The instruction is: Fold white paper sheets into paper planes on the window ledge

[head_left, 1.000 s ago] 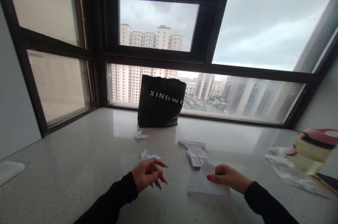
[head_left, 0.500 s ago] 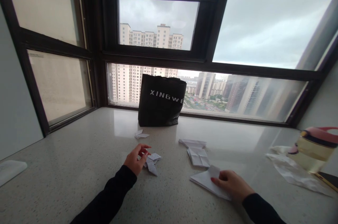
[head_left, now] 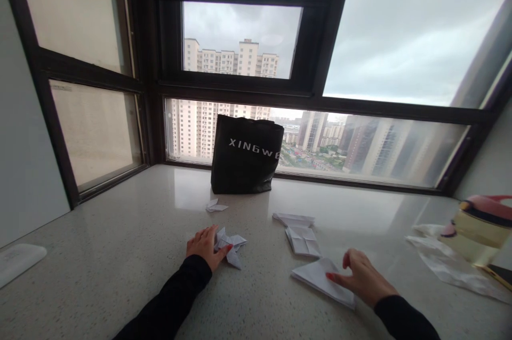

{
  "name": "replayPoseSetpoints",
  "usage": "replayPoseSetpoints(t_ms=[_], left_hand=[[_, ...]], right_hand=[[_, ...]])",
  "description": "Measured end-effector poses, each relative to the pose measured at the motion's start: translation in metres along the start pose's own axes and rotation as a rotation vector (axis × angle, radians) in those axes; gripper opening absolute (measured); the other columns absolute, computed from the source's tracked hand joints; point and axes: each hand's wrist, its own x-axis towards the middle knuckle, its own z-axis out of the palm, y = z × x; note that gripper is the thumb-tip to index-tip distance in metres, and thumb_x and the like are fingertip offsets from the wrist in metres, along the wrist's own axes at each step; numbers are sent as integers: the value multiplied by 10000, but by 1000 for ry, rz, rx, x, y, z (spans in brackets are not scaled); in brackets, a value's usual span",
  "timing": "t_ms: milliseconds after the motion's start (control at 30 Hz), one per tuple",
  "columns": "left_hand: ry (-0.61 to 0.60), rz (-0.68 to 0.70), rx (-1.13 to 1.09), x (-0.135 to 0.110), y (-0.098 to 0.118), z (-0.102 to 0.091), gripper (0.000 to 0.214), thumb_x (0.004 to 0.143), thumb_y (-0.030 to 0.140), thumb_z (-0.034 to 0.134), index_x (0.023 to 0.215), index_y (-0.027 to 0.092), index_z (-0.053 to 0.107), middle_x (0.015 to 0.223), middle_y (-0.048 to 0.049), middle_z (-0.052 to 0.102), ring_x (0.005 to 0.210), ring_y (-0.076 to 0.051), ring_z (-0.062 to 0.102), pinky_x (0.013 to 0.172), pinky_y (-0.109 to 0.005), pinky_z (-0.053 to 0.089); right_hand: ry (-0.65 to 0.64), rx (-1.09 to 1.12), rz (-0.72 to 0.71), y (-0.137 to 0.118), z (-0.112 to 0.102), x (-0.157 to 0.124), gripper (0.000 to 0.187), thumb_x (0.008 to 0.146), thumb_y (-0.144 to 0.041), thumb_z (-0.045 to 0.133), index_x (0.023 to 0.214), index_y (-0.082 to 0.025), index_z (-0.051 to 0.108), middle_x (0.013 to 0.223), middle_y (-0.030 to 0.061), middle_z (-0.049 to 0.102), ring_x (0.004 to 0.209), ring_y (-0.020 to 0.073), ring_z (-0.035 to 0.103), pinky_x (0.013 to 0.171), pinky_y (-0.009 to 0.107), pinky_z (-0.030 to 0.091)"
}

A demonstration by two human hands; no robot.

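Observation:
My left hand [head_left: 206, 247] is curled around the left side of a folded white paper star [head_left: 234, 244] on the counter. Its thumb lies across the star's near part, and the fingers cover its left edge. Near the lower right, my right hand [head_left: 362, 277] has thumb and index finger apart, with the thumb tip at a stack of folded paper sheets [head_left: 320, 280]. Just beyond that stack sit a square folded paper piece [head_left: 304, 241] and a flat folded strip [head_left: 294, 219]. A smaller folded paper piece [head_left: 216, 205] lies farther back, in front of the bag.
A black bag [head_left: 246, 161] stands upright by the window. At the right are a yellowish bottle with a pink lid [head_left: 478, 228], crumpled white tissue [head_left: 444, 260] and a dark object with a gold edge [head_left: 500, 276]. A white rounded object [head_left: 22, 262] lies at the left.
My left hand has lowered from a pinch above the paper star to wrap around its left side. My right-hand fingers have lifted off the paper stack and spread from the thumb.

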Motion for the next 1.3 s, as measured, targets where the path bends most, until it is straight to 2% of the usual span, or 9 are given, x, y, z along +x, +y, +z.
replayPoseSetpoints(t_ms=[133, 267, 433, 600, 667, 767, 867, 1000, 1300], left_hand=[[-67, 44, -139, 1, -1, 2, 355, 637, 400, 503, 941, 219, 529, 1090, -76, 530, 1039, -271, 421, 858, -426, 240], [-116, 118, -233, 1, 2, 7, 283, 587, 310, 565, 844, 200, 519, 956, -48, 576, 941, -239, 484, 810, -371, 315], [-176, 191, -433, -3, 10, 16, 274, 532, 198, 606, 769, 176, 471, 911, -39, 546, 759, -159, 515, 598, -234, 402], [-211, 221, -787, -9, 17, 21, 402, 503, 166, 641, 841, 182, 425, 913, -37, 502, 635, -103, 481, 479, -182, 360], [-283, 208, -948, -10, 19, 22, 560, 491, 196, 667, 961, 197, 363, 899, -28, 495, 620, -98, 496, 491, -188, 378], [-446, 211, -1175, -12, 21, 23, 585, 496, 243, 689, 981, 167, 371, 787, -12, 524, 635, -124, 526, 563, -235, 411], [-404, 263, -1129, -14, 23, 22, 377, 571, 234, 647, 887, 144, 461, 724, -8, 554, 676, -142, 532, 621, -249, 405], [-274, 276, -993, -17, 25, 20, 433, 581, 162, 621, 977, 169, 447, 622, 45, 533, 606, -126, 531, 598, -239, 411], [-563, 283, -1143, -25, 27, 30, 664, 535, 150, 670, 1091, 231, 315, 834, -19, 564, 611, -137, 581, 515, -243, 452]], right_hand=[[185, 35, -121, -28, -14, -3, 250, 639, -443, 499, 636, -209, 414, 704, 52, 505, 663, 201, 516, 620, 333, 422], [82, 125, -317, -97, -2, -22, 140, 733, -329, 440, 754, -197, 482, 773, 50, 546, 700, 188, 533, 627, 312, 427], [-17, 121, -429, -159, 37, -41, 488, 641, -316, 578, 1076, -131, 457, 1017, 110, 550, 932, 255, 481, 788, 363, 370], [-24, 285, -344, -159, 51, -38, 259, 665, -275, 545, 899, -165, 530, 870, 73, 601, 829, 224, 526, 712, 324, 398], [-45, 416, -287, -155, 51, -36, 100, 698, -276, 491, 721, -182, 515, 708, 34, 599, 692, 188, 545, 624, 290, 416], [-85, 645, -218, -155, 50, -35, 148, 715, -300, 456, 619, -188, 443, 599, 9, 570, 584, 161, 539, 532, 256, 413], [-137, 862, -228, -160, 51, -38, 142, 714, -311, 474, 744, -172, 464, 680, 29, 592, 639, 170, 554, 532, 248, 410], [-138, 1014, -234, -164, 54, -41, 202, 702, -319, 519, 830, -169, 473, 744, 36, 591, 697, 171, 544, 568, 248, 396], [-72, 1251, -104, -159, 49, -33, 317, 633, -444, 568, 586, -192, 382, 482, -55, 450, 428, 89, 415, 407, 198, 322]])
